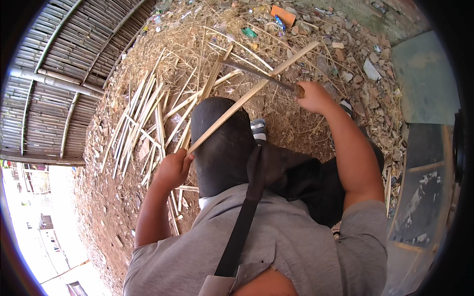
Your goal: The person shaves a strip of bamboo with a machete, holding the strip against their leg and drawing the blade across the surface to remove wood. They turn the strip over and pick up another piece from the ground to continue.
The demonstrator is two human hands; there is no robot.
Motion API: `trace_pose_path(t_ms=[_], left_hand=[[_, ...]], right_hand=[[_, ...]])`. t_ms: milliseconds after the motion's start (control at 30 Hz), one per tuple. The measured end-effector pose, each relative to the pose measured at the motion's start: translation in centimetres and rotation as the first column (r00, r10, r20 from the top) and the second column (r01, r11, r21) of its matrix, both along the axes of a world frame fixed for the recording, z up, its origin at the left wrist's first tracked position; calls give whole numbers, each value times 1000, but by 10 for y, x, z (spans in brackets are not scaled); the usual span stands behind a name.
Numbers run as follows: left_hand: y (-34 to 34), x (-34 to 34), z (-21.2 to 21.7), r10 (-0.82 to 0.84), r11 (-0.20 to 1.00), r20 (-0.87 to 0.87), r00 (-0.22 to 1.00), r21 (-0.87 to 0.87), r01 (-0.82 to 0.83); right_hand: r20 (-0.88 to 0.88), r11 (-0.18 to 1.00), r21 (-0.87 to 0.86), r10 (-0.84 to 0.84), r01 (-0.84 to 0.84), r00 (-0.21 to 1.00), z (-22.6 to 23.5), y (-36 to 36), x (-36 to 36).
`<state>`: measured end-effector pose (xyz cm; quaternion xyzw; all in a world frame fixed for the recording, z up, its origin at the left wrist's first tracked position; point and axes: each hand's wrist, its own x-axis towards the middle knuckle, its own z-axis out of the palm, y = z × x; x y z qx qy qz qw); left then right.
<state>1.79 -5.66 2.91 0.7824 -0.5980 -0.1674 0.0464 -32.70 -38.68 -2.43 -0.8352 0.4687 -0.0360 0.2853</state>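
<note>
My left hand grips the lower end of a long flat bamboo strip, which slants up to the right across my dark-clad knee. In my right hand is the wooden handle of a long-bladed knife. Its dark blade points up and to the left and crosses the strip beyond the knee. Whether the edge touches the strip I cannot tell. Split bamboo pieces lie in a loose pile on the ground left of my knee, and more lie past it.
A woven bamboo wall stands at the left. Dry straw and shavings cover the far ground, with rubble and stones at the right. An orange piece lies at the back. Grey-green panels stand on the right.
</note>
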Motion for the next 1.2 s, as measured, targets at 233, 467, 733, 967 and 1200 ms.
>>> trace_pose_path(t_ms=[233,467,733,967,1200], left_hand=[[-4,5,-6,23,999,-174,985,-38,-30],[4,-9,0,69,997,-103,992,-37,-73],[2,-26,23,101,991,211,972,63,-117],[-13,-15,26,72,991,241,968,93,-97],[-5,-9,10,51,998,152,987,40,-57]], right_hand=[[303,944,330,-126,20,945,-24,13,31],[322,996,-86,-7,37,947,-2,20,32],[50,835,-417,414,-358,909,52,73,49],[-137,995,-92,-44,32,990,-6,21,22],[77,1000,-3,-5,6,997,-24,4,16]])
